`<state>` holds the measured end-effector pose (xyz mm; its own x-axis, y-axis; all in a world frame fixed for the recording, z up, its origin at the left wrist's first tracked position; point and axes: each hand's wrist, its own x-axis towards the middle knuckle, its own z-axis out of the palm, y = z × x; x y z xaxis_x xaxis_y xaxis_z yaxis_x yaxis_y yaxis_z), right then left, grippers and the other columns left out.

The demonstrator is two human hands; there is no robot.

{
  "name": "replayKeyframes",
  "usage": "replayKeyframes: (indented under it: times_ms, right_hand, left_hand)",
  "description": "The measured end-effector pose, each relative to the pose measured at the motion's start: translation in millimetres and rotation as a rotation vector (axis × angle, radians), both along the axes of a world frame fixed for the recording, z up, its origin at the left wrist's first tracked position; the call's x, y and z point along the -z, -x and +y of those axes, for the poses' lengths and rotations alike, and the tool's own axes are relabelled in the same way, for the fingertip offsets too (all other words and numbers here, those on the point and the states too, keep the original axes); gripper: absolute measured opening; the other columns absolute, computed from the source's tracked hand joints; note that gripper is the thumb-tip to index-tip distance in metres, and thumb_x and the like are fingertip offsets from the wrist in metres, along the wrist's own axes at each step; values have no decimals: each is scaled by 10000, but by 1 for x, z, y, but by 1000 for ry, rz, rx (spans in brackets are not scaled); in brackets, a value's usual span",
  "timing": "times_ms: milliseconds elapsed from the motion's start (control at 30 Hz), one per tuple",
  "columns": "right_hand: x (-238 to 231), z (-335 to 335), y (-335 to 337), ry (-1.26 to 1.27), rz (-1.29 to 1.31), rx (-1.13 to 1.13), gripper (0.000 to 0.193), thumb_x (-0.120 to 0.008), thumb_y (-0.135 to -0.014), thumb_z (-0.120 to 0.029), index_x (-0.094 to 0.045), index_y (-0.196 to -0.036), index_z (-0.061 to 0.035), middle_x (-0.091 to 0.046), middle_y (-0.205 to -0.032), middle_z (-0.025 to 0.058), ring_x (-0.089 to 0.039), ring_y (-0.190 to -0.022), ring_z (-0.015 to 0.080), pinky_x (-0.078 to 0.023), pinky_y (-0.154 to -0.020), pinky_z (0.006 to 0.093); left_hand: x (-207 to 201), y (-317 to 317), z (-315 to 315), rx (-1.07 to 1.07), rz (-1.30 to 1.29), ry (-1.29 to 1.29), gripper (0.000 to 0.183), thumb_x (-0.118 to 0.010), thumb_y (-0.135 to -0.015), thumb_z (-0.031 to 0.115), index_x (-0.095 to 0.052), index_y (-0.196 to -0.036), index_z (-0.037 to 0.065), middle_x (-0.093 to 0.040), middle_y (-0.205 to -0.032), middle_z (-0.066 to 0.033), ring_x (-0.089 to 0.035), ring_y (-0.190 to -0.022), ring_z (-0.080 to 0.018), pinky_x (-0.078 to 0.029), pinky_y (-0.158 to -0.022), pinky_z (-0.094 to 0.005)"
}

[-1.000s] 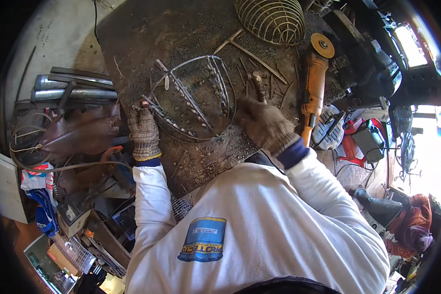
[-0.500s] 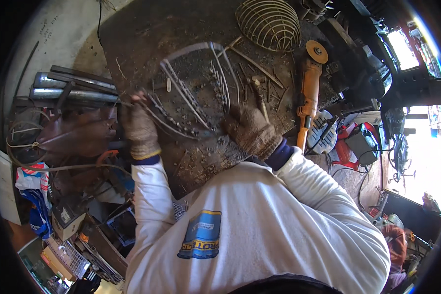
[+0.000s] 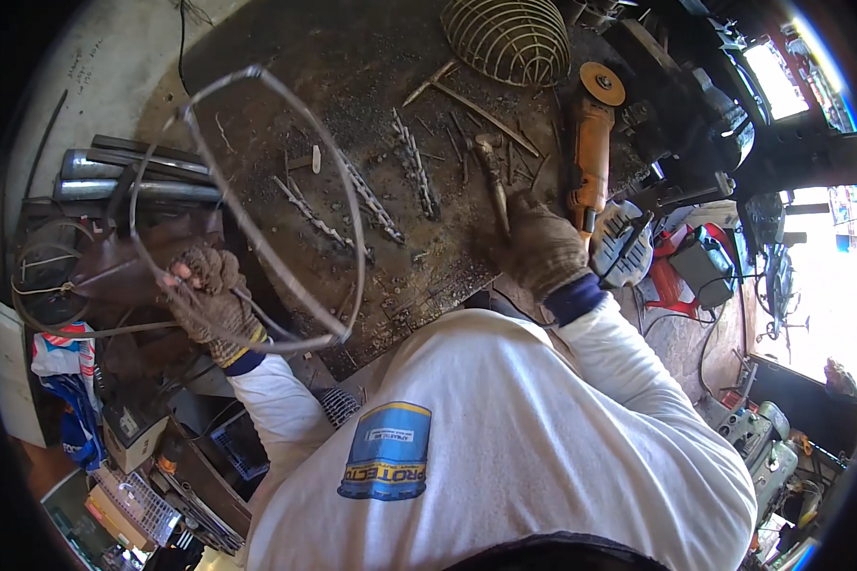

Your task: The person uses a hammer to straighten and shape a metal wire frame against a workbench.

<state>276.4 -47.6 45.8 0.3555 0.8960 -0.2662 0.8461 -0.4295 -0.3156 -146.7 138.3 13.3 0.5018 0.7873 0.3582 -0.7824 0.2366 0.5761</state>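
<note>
One thin metal frame (image 3: 253,231) is up in the gloved left hand (image 3: 211,297), tilted over the left part of the desk (image 3: 352,48), with those fingers clamped on its near left side; the gloved right hand (image 3: 545,249) is down by the hammer (image 3: 493,176), fingers right at the end of the handle, but honestly I can't tell if they're closed on it; three lumpy metal strips (image 3: 414,164) lie between the hands, with the orange grinder (image 3: 592,157) off to the right and a wire basket (image 3: 509,40) at the far side; label-wise, the white shirt (image 3: 543,428) has a blue and yellow print (image 3: 386,452) with clear big lettering; the wall (image 3: 114,86) has handwriting too small for me to make out.
</note>
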Motion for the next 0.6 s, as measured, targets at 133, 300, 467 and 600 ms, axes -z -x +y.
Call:
replayKeyframes:
  times_ms: [133, 300, 467, 600]
  right_hand:
    - [22, 1, -6, -36, 22, -28, 443, -679, -901, -391, -618, -1113, -7, -706, -994, 218, -700, -902, 412, -567, -802, 479]
    - [1, 13, -32, 86, 936, 379, 332, -654, -931, -160, -605, -1226, -16, -698, -994, 100, -682, -899, 235, -560, -801, 381]
    - [6, 45, -85, -298, 639, -191, 417, -629, -963, -138, -557, -1362, -39, -691, -967, 71, -662, -849, 164, -554, -730, 308]
    - [-48, 129, -89, -81, 464, -320, 480, -613, -990, -186, -513, -1444, -66, -694, -889, 56, -655, -728, 140, -549, -654, 284]
  left_hand:
    - [20, -9, -30, -210, 10, -3, 314, -587, -1014, 412, -651, -1046, 105, -491, -749, -8, -423, -601, -132, -377, -594, -333]
    - [82, 22, -44, -36, -9, 19, 270, -652, -978, 372, -629, -1040, 111, -493, -783, 10, -431, -683, -136, -360, -592, -311]
    - [62, -1, -47, -125, -2, 8, 266, -653, -977, 368, -626, -1043, 112, -494, -786, 12, -431, -684, -134, -356, -590, -306]
    - [56, 1, -57, -160, 35, 9, 263, -653, -976, 365, -624, -1045, 113, -494, -788, 14, -432, -685, -132, -353, -588, -302]
